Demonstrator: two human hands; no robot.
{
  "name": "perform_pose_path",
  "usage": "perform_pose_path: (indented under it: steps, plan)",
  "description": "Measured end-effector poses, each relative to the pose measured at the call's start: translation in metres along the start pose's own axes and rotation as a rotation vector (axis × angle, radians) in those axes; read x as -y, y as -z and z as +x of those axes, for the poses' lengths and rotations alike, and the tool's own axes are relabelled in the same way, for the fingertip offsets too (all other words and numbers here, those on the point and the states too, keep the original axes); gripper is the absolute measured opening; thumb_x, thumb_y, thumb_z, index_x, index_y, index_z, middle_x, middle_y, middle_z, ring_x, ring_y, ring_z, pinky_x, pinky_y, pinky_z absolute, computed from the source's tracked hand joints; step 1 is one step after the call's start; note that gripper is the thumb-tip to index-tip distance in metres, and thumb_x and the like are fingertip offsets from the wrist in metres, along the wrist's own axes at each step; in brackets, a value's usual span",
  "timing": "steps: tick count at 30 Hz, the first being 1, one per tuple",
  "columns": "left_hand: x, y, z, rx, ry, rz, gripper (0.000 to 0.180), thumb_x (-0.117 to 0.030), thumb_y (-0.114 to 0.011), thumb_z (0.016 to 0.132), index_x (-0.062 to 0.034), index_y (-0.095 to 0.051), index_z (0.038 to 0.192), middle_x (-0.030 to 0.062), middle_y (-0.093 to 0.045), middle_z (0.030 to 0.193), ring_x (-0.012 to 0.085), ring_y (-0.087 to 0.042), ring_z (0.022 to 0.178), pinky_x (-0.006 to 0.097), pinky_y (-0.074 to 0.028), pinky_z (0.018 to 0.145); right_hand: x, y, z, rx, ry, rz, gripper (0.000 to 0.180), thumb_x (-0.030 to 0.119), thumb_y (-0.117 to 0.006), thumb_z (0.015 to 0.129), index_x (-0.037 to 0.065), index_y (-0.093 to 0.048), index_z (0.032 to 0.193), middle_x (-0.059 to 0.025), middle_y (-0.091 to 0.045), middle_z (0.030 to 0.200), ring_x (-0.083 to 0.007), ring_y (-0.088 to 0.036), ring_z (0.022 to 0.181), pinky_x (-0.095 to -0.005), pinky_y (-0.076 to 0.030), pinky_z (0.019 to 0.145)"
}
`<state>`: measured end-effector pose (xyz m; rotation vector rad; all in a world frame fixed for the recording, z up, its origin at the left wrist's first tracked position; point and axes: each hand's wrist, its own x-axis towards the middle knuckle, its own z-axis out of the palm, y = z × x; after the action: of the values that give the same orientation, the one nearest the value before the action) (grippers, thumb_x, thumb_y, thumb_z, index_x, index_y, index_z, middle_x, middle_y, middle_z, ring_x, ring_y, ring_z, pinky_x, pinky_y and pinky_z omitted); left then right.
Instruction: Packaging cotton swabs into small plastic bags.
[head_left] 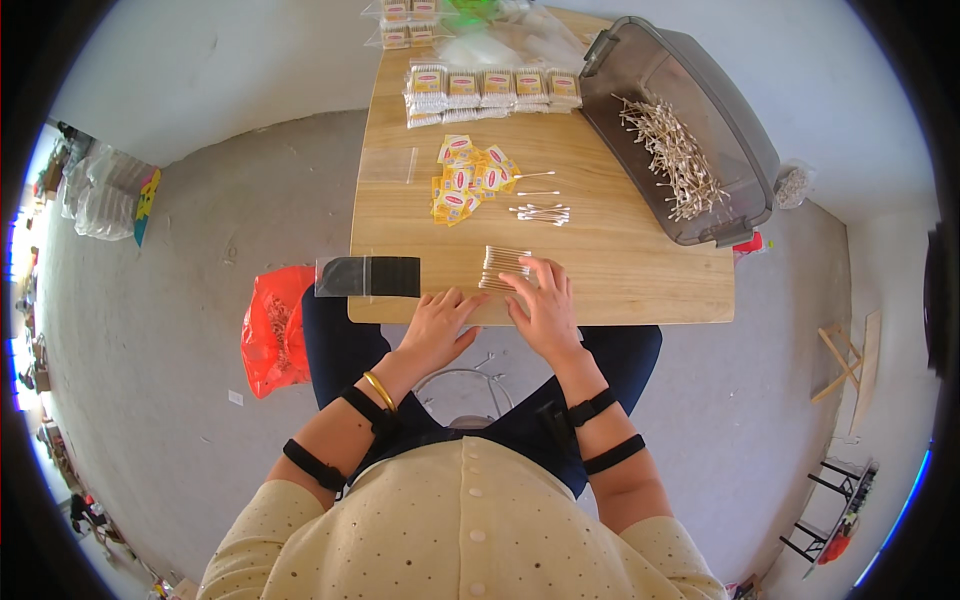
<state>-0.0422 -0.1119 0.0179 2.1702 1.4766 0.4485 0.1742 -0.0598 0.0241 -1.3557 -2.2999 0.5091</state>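
A flat row of cotton swabs (503, 258) lies side by side near the table's front edge. My right hand (546, 308) rests at its right side, index fingertip on the lower swabs and thumb apart, with nothing gripped. At the near left of the row, my left hand (436, 326) lies with its fingers stretched out on the table edge, fingertips close to the swab ends. Farther back are a small heap of loose cotton swabs (543, 214) and a scattered pile of yellow-and-white printed cards (458, 180).
A tilted grey plastic bin (700, 105) with many swabs stands at the right. Packed swab bundles (495, 88) line the back. A black-and-clear flat piece (392, 277) overhangs the left edge; a clear bag (388, 165) lies behind it. A red bag (272, 325) is below left.
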Motion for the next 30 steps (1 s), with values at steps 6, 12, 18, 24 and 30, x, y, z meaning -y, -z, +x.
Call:
perform_pose_path:
  steps: [6, 12, 18, 24, 30]
  plan:
    - [0.001, 0.0, 0.0, 0.015, 0.008, -0.006, 0.053, -0.019, -0.071, 0.087, -0.0168, -0.055, 0.137, 0.011, -0.058, 0.103, 0.0318, -0.06, 0.102, 0.044, -0.044, 0.088, -0.006, -0.006, 0.005, 0.0, -0.005, -0.031, 0.037, 0.015, -0.073, 0.085, 0.018, -0.07, 0.122, -0.0083, -0.052, 0.136, -0.0339, -0.046, 0.128, -0.0485, -0.04, 0.105]
    - [0.001, 0.0, 0.0, 0.013, 0.002, -0.021, 0.055, -0.019, -0.071, 0.087, -0.0175, -0.053, 0.139, 0.011, -0.058, 0.103, 0.0321, -0.06, 0.102, 0.045, -0.044, 0.088, -0.003, -0.006, 0.008, 0.0, -0.015, -0.048, 0.03, 0.016, -0.073, 0.086, 0.018, -0.071, 0.115, -0.007, -0.053, 0.13, -0.0329, -0.047, 0.125, -0.0484, -0.041, 0.1]
    - [0.002, -0.001, 0.0, 0.02, 0.007, -0.021, 0.055, -0.019, -0.071, 0.088, -0.018, -0.052, 0.14, 0.011, -0.058, 0.105, 0.0322, -0.06, 0.103, 0.045, -0.043, 0.091, -0.003, -0.005, 0.019, -0.077, -0.021, -0.039, 0.025, 0.015, -0.075, 0.083, 0.016, -0.073, 0.108, -0.008, -0.055, 0.123, -0.0323, -0.05, 0.12, -0.0478, -0.042, 0.098]
    - [0.004, -0.004, -0.001, -0.032, -0.033, 0.016, 0.052, -0.022, -0.071, 0.089, -0.0189, -0.053, 0.137, 0.0082, -0.057, 0.104, 0.0279, -0.061, 0.1, 0.042, -0.042, 0.084, -0.006, -0.009, 0.023, -0.055, -0.035, -0.058, 0.022, 0.015, -0.075, 0.082, 0.016, -0.073, 0.104, -0.0074, -0.055, 0.123, -0.0321, -0.05, 0.12, -0.0477, -0.043, 0.098]
    - [0.002, -0.001, -0.001, 0.027, 0.008, -0.017, 0.056, -0.019, -0.071, 0.088, -0.0189, -0.052, 0.14, 0.0105, -0.058, 0.105, 0.0315, -0.059, 0.105, 0.046, -0.043, 0.091, -0.006, -0.01, 0.023, -0.055, -0.024, -0.064, 0.021, 0.015, -0.075, 0.082, 0.016, -0.073, 0.104, -0.0071, -0.055, 0.123, -0.0316, -0.05, 0.12, -0.0475, -0.043, 0.097]
